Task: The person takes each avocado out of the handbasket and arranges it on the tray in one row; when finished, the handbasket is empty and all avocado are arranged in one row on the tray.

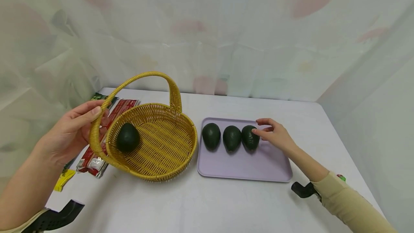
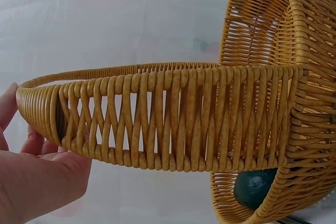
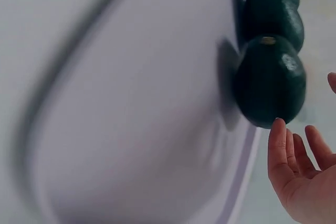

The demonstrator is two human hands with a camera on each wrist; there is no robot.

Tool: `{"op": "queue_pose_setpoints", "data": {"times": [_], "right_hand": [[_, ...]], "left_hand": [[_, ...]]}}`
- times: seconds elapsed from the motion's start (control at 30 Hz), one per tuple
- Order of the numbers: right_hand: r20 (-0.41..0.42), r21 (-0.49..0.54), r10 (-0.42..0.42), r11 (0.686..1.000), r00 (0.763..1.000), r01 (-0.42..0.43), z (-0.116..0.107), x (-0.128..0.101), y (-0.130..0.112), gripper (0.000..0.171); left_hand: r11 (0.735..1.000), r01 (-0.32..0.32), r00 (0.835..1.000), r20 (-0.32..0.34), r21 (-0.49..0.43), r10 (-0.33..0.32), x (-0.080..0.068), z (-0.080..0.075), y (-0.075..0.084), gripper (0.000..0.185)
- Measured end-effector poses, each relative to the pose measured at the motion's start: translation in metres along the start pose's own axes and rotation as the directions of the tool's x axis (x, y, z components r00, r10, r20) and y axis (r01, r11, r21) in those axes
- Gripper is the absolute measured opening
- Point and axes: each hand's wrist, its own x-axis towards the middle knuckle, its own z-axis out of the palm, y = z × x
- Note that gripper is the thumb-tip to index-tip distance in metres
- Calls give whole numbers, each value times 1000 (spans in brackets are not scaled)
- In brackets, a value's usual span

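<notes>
My left hand (image 1: 72,128) grips the handle (image 1: 175,94) of a yellow woven basket (image 1: 165,146), which leans toward me on the left. One dark green avocado (image 1: 128,138) lies at the basket's left side. On a pale purple tray (image 1: 220,166), three more avocados stand in a row: a left one (image 1: 211,136), a middle one (image 1: 231,138) and a right one (image 1: 249,137). My right hand (image 1: 275,134) reaches over the tray, its thumb and fingers spread at the right avocado. In the right wrist view, a fingertip (image 3: 278,124) overlaps that avocado's lower end.
Red packets (image 1: 123,108) lie behind and left of the basket, with a green packet (image 1: 99,96) at the back and a yellow one (image 1: 64,179) nearer. A small red and green thing (image 1: 341,177) shows beside the right sleeve. Curtains (image 1: 207,39) hang behind the white table (image 1: 194,204).
</notes>
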Motion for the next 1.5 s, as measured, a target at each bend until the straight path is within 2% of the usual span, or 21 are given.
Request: {"op": "queue_pose_setpoints", "data": {"times": [0.3, 0.57, 0.93, 1.3, 1.5], "right_hand": [[14, 17, -63, 998, 998, 63, -2, 9, -25, 55], [32, 10, -106, 994, 994, 106, 3, 17, -47, 51], [67, 49, -166, 985, 984, 163, 25, 28, -71, 44], [113, 68, -239, 970, 964, 233, 52, 40, -98, 42], [144, 104, -278, 959, 950, 265, 66, 46, -111, 39]], "left_hand": [[1000, 2, 1000, -20, -20, -2, 0, 1, 0, 32], [1000, -1, 1000, -7, -23, 1, -1, 1, -1, 32], [1000, -7, 1000, 8, 22, 7, -1, 0, 0, 34], [1000, -24, 999, 30, -6, 24, -1, 0, -1, 34], [1000, -13, 1000, 3, 19, 13, -1, 1, 0, 33]]}}
